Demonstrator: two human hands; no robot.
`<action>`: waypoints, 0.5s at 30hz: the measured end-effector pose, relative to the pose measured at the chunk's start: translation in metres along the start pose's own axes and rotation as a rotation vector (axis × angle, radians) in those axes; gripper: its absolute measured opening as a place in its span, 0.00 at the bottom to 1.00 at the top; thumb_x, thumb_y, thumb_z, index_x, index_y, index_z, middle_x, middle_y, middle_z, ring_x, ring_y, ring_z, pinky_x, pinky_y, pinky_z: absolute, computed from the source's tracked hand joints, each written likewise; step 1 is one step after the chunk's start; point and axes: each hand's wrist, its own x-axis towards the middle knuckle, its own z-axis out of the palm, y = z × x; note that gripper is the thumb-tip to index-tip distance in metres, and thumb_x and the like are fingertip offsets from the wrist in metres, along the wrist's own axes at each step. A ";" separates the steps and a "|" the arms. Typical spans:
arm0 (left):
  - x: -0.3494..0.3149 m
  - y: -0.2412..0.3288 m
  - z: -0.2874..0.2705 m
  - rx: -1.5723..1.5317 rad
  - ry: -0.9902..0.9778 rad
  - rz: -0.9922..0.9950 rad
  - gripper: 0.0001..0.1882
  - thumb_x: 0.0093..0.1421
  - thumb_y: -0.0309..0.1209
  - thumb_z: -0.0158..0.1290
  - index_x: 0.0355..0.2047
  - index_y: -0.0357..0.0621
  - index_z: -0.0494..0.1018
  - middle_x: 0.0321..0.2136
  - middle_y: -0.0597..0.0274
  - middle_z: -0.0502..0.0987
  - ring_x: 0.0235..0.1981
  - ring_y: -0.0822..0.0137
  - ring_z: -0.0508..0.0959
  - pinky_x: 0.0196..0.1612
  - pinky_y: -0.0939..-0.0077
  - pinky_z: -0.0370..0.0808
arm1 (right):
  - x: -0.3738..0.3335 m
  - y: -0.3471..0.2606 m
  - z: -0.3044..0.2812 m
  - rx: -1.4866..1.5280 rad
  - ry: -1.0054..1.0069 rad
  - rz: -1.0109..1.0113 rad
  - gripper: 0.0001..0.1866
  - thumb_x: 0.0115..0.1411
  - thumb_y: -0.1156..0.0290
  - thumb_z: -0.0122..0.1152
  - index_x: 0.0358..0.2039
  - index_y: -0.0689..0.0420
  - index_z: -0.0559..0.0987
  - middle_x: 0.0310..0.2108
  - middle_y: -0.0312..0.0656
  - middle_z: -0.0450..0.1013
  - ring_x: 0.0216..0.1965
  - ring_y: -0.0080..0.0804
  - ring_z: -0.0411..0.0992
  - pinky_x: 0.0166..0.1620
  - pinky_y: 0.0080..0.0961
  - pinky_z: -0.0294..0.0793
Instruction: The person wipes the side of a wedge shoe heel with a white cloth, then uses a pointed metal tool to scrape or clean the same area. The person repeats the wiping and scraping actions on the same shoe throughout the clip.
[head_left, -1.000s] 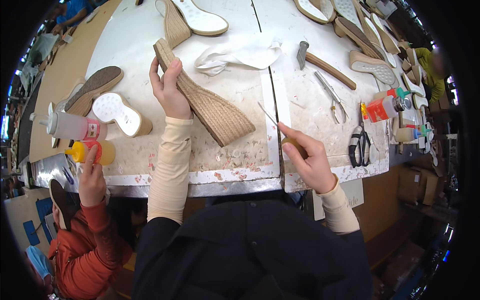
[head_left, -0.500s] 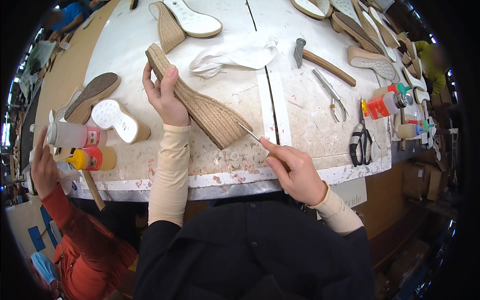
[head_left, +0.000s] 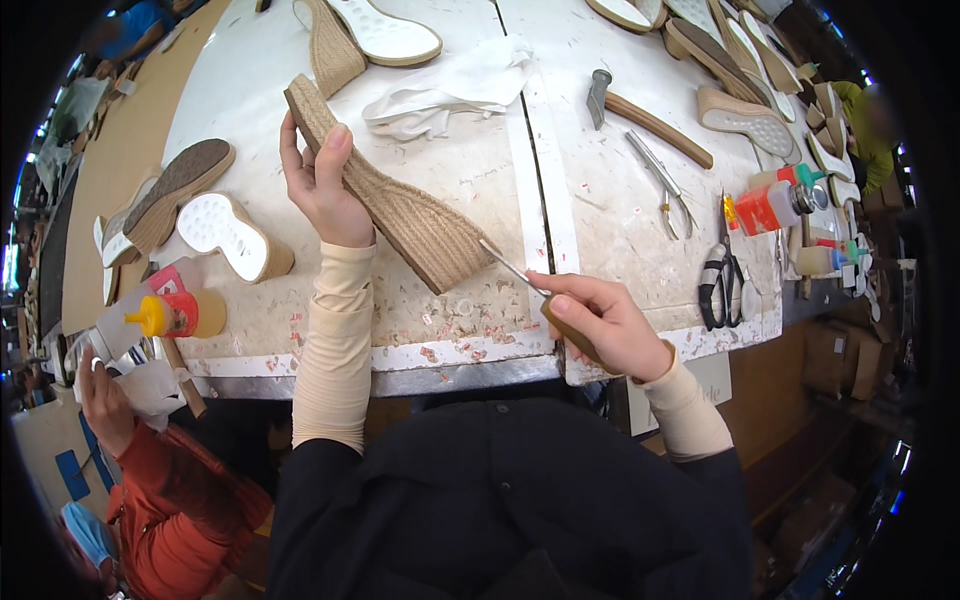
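Note:
A braided-rope wedge sole (head_left: 415, 220) is held up slantwise over the table by my left hand (head_left: 330, 190), fingers behind it and thumb across its edge. My right hand (head_left: 610, 325) is closed round the brown handle of an awl-like tool (head_left: 573, 328). The tool's thin metal shaft (head_left: 510, 265) points up and left, and its tip meets the wedge's rope side near the thick end. Whether the tip is under the rope I cannot tell. Behind the wedge lies a crumpled white cloth (head_left: 450, 95).
To the right are a hammer (head_left: 655, 130), pincers (head_left: 660, 185), scissors (head_left: 722, 285) and a red bottle (head_left: 768, 207). More wedge soles (head_left: 232, 238) lie left and far right. A yellow-capped bottle (head_left: 185, 314) stands near a co-worker's hand (head_left: 105, 405) at the left.
My right hand has shifted slightly right and its grip shows more of the handle. The co-worker's hand has dropped, and the clear bottle beside it is now tilted. The white cloth looks more bunched.

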 end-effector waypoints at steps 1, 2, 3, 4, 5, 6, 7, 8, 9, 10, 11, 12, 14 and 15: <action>0.000 0.000 0.000 0.001 0.006 0.003 0.36 0.55 0.33 0.57 0.60 0.30 0.55 0.32 0.60 0.72 0.33 0.73 0.69 0.39 0.82 0.66 | -0.002 0.001 0.002 -0.085 0.056 -0.041 0.18 0.66 0.69 0.50 0.56 0.57 0.72 0.23 0.36 0.71 0.19 0.16 0.65 0.24 0.16 0.68; 0.001 -0.001 0.000 0.009 0.011 0.001 0.36 0.55 0.33 0.57 0.60 0.30 0.55 0.32 0.59 0.72 0.33 0.73 0.69 0.39 0.82 0.66 | -0.003 0.002 0.003 -0.228 0.092 -0.177 0.18 0.65 0.71 0.50 0.55 0.58 0.72 0.23 0.37 0.71 0.20 0.18 0.65 0.25 0.17 0.67; 0.001 -0.002 0.000 0.019 0.019 0.000 0.36 0.55 0.33 0.57 0.60 0.30 0.55 0.32 0.59 0.72 0.33 0.73 0.69 0.39 0.82 0.66 | -0.004 0.003 0.005 -0.374 0.133 -0.305 0.18 0.64 0.73 0.51 0.55 0.60 0.73 0.23 0.38 0.71 0.21 0.20 0.66 0.26 0.18 0.67; 0.001 -0.002 -0.001 0.018 0.022 -0.004 0.36 0.55 0.33 0.56 0.60 0.30 0.56 0.32 0.59 0.72 0.33 0.73 0.69 0.39 0.82 0.67 | -0.004 0.003 0.007 -0.520 0.174 -0.434 0.18 0.63 0.75 0.52 0.54 0.62 0.73 0.24 0.39 0.71 0.22 0.21 0.66 0.27 0.19 0.67; 0.001 -0.003 -0.001 0.022 0.028 -0.008 0.36 0.55 0.33 0.56 0.60 0.30 0.56 0.32 0.59 0.73 0.33 0.73 0.69 0.39 0.82 0.67 | -0.004 0.004 0.009 -0.561 0.184 -0.448 0.18 0.62 0.76 0.53 0.54 0.62 0.73 0.23 0.40 0.71 0.22 0.23 0.66 0.28 0.20 0.67; 0.001 -0.003 -0.001 0.026 0.035 -0.011 0.35 0.55 0.32 0.56 0.59 0.30 0.56 0.32 0.59 0.73 0.33 0.73 0.70 0.39 0.81 0.67 | -0.003 0.004 0.011 -0.602 0.194 -0.462 0.19 0.61 0.77 0.54 0.53 0.62 0.74 0.23 0.40 0.70 0.22 0.24 0.66 0.28 0.21 0.67; 0.002 -0.003 -0.001 0.025 0.032 -0.015 0.35 0.55 0.32 0.56 0.59 0.30 0.56 0.32 0.59 0.73 0.33 0.73 0.70 0.39 0.81 0.67 | -0.002 0.004 0.014 -0.638 0.199 -0.477 0.19 0.60 0.78 0.55 0.53 0.62 0.74 0.22 0.41 0.70 0.23 0.26 0.66 0.29 0.22 0.67; 0.001 -0.002 -0.001 0.024 0.029 -0.018 0.35 0.55 0.32 0.56 0.59 0.31 0.56 0.32 0.60 0.73 0.33 0.73 0.70 0.40 0.81 0.67 | -0.001 0.004 0.016 -0.658 0.210 -0.483 0.20 0.59 0.79 0.56 0.53 0.61 0.74 0.22 0.42 0.69 0.22 0.27 0.66 0.28 0.23 0.66; 0.002 -0.002 -0.001 0.027 0.035 -0.020 0.35 0.55 0.32 0.56 0.59 0.31 0.56 0.32 0.60 0.73 0.34 0.73 0.70 0.40 0.81 0.67 | 0.000 0.004 0.018 -0.675 0.216 -0.489 0.20 0.58 0.79 0.56 0.53 0.61 0.74 0.21 0.43 0.69 0.21 0.29 0.66 0.28 0.24 0.66; 0.001 -0.002 -0.002 0.025 0.027 -0.014 0.34 0.55 0.31 0.56 0.59 0.31 0.56 0.32 0.60 0.73 0.34 0.73 0.70 0.40 0.82 0.67 | 0.001 0.004 0.020 -0.691 0.216 -0.495 0.20 0.58 0.80 0.56 0.53 0.60 0.74 0.21 0.43 0.68 0.21 0.30 0.65 0.27 0.24 0.66; 0.001 -0.003 -0.001 0.026 0.028 -0.007 0.34 0.56 0.31 0.57 0.59 0.31 0.56 0.32 0.60 0.73 0.34 0.73 0.71 0.40 0.82 0.67 | 0.002 0.004 0.021 -0.707 0.227 -0.491 0.21 0.58 0.79 0.56 0.53 0.60 0.74 0.21 0.43 0.68 0.20 0.31 0.65 0.27 0.25 0.66; 0.001 -0.003 -0.001 0.028 0.028 -0.002 0.34 0.56 0.31 0.57 0.59 0.31 0.56 0.32 0.60 0.73 0.33 0.73 0.71 0.40 0.82 0.67 | 0.002 0.004 0.022 -0.722 0.234 -0.487 0.21 0.58 0.79 0.57 0.53 0.60 0.74 0.21 0.44 0.68 0.20 0.32 0.65 0.27 0.26 0.66; 0.001 -0.003 -0.001 0.009 0.022 -0.001 0.34 0.56 0.31 0.57 0.59 0.31 0.56 0.32 0.59 0.74 0.33 0.73 0.71 0.39 0.82 0.68 | 0.002 0.004 0.024 -0.745 0.248 -0.477 0.21 0.58 0.79 0.57 0.53 0.60 0.74 0.20 0.44 0.68 0.20 0.33 0.65 0.26 0.27 0.66; 0.001 -0.003 -0.001 0.006 0.022 0.002 0.34 0.56 0.31 0.57 0.59 0.31 0.56 0.32 0.59 0.74 0.33 0.74 0.71 0.39 0.82 0.68 | 0.002 0.003 0.025 -0.754 0.254 -0.472 0.21 0.58 0.79 0.56 0.54 0.60 0.74 0.20 0.45 0.68 0.20 0.34 0.65 0.26 0.27 0.66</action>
